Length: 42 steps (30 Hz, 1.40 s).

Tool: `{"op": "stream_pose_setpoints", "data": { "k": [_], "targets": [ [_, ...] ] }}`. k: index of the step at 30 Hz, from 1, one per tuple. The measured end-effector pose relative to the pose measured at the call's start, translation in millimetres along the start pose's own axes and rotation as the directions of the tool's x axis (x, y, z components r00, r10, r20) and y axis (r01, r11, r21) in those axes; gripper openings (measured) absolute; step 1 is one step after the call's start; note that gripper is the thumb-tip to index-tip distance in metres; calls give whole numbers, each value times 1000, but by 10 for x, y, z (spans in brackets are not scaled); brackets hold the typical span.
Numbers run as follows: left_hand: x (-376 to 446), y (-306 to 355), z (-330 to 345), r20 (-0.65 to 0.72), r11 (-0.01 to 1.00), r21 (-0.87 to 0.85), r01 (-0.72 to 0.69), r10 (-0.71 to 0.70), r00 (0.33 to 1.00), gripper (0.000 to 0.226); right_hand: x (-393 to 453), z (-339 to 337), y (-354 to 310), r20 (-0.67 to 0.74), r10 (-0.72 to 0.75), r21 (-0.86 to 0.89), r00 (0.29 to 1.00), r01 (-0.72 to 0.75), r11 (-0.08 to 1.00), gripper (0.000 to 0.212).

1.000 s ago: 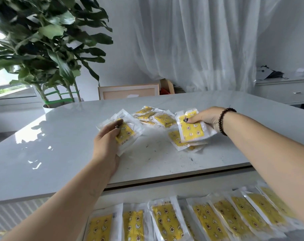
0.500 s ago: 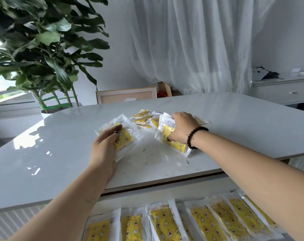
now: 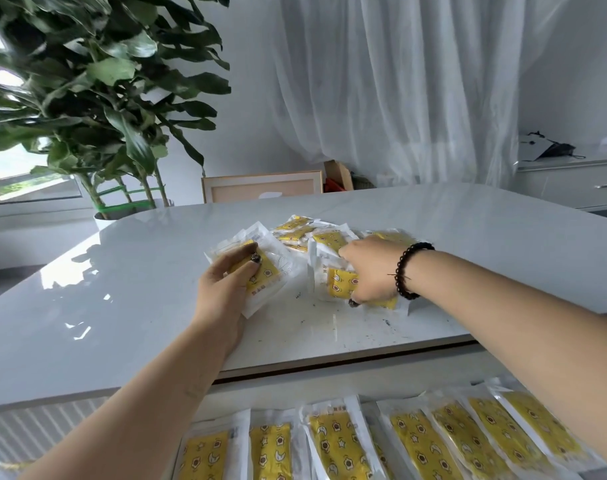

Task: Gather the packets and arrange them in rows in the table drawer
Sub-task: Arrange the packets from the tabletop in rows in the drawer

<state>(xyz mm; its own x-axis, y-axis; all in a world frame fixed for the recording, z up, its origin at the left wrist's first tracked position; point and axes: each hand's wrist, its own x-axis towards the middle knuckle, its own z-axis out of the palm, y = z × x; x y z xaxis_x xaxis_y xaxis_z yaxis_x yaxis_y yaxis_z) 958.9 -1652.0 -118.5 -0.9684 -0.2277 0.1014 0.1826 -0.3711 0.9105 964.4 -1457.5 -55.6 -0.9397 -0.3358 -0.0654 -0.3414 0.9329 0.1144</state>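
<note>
Left hand (image 3: 231, 284) gripping — right hand (image 3: 369, 268) gripping.

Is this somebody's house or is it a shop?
Probably a home, maybe a small office. A big potted plant stands by a window, sheer white curtains hang behind the table, and a picture frame leans against the wall. No shelves or counters show.

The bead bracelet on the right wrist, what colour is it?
The round-bead bracelet on the right wrist is dark, nearly black with a brownish tint; the head view shows it best.
</note>
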Motion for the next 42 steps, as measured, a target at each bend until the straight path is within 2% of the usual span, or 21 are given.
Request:
{"op": "stream_pose_setpoints", "data": {
  "k": [8, 13, 15, 17, 20, 22, 23, 25, 27, 29, 31, 32, 35, 37, 40, 42],
  "targets": [
    [17, -6, 15, -12, 1000, 17, -3, 3, 1000, 28, -57, -41, 57, -83, 17, 54, 996, -12, 998, 25],
    [3, -11, 22, -11, 1000, 24, 4, -3, 1000, 28, -111, -38, 58, -173, 35, 111, 984, -16, 994, 30],
    [6, 1, 24, -5, 1000, 29, 5, -5, 1000, 28, -193, -63, 38, -251, 42, 208, 967, 12, 978, 33],
    [5, 12, 30, 1, 999, 34, 11, -11, 1000, 27, -334, -70, 10, -332, 50, 347, 942, 72, 935, 26],
    [-13, -17, 40, 17, 999, 44, 23, -23, 1000, 28, -609, -35, 12, -388, 90, 574, 917, 164, 802, 19],
    [-30, -49, 42, 27, 998, 56, 20, -22, 999, 29, -785, 83, 49, -304, 73, 695, 950, 169, 699, 25],
    [-30, -56, 37, 31, 998, 66, 13, -15, 999, 29, -863, 165, 60, -218, 43, 740, 975, 137, 659, 32],
    [-13, -38, 20, 25, 996, 91, 3, -5, 1000, 29, -956, 385, 72, -13, -6, 755, 1000, 14, 655, 51],
    [2, -6, 6, 28, 995, 100, -6, 3, 1000, 29, -989, 689, 79, 178, -21, 764, 984, -125, 633, 50],
    [-4, -4, 21, 32, 995, 100, 0, -3, 999, 28, -1007, 1013, 100, 344, 5, 768, 939, -285, 573, 48],
    [-31, -10, 35, 34, 994, 111, -6, 2, 999, 28, -994, 1294, 131, 443, 84, 744, 893, -418, 521, 65],
    [-40, -11, 41, 33, 993, 116, -12, 8, 999, 28, -958, 1428, 164, 476, 122, 736, 871, -470, 487, 68],
    [-40, -17, 41, 28, 991, 133, -20, 17, 999, 28, -823, 1668, 205, 513, 179, 774, 839, -543, 325, 42],
    [-25, -28, 38, 31, 988, 151, -27, 23, 999, 28, -745, 1731, 183, 515, 216, 794, 830, -556, 245, 33],
    [-18, -42, 50, 27, 987, 158, -29, 25, 999, 27, -632, 1792, 143, 493, 240, 785, 836, -547, 292, 27],
    [-26, -47, 65, 28, 988, 154, -27, 23, 999, 27, -598, 1831, 117, 449, 241, 763, 861, -509, 398, 21]
  ]
}}
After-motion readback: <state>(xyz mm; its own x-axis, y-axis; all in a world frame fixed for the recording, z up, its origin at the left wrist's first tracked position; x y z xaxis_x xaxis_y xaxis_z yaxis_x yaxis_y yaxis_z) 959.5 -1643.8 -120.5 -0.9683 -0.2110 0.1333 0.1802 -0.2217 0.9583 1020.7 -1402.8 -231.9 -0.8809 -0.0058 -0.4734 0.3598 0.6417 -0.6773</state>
